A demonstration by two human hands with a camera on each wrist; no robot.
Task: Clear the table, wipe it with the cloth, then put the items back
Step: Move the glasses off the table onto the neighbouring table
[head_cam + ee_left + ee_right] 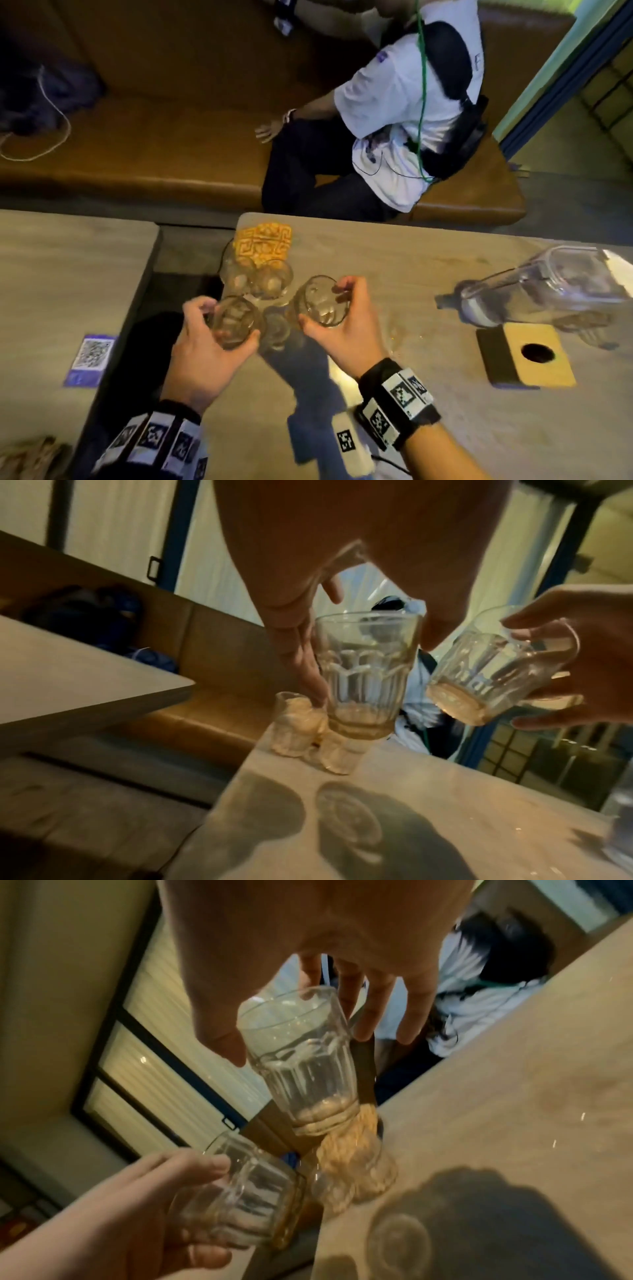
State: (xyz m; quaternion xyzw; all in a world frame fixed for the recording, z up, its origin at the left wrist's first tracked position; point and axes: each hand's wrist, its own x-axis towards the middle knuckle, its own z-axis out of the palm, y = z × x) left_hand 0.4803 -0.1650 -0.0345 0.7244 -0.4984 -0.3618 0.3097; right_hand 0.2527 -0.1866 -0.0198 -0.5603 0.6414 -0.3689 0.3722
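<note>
Each hand holds an empty ribbed glass above the left end of the grey table [411,267]. My left hand [227,323] grips one glass [234,320] [366,674] round its side, upright, its shadow on the tabletop below. My right hand [323,305] grips a second glass [322,301] [301,1064], which is tilted. Between and behind them several more glasses [274,277] [298,723] [356,1164] stand on the table. An orange patterned cloth [263,245] lies at the far left corner, just past those glasses.
A clear plastic bottle [541,287] stands at the right, with a wooden box with a round hole [527,356] in front of it. A second table [68,274] with a QR sticker [92,353] sits left across a gap. A person [394,120] sits on the brown sofa beyond.
</note>
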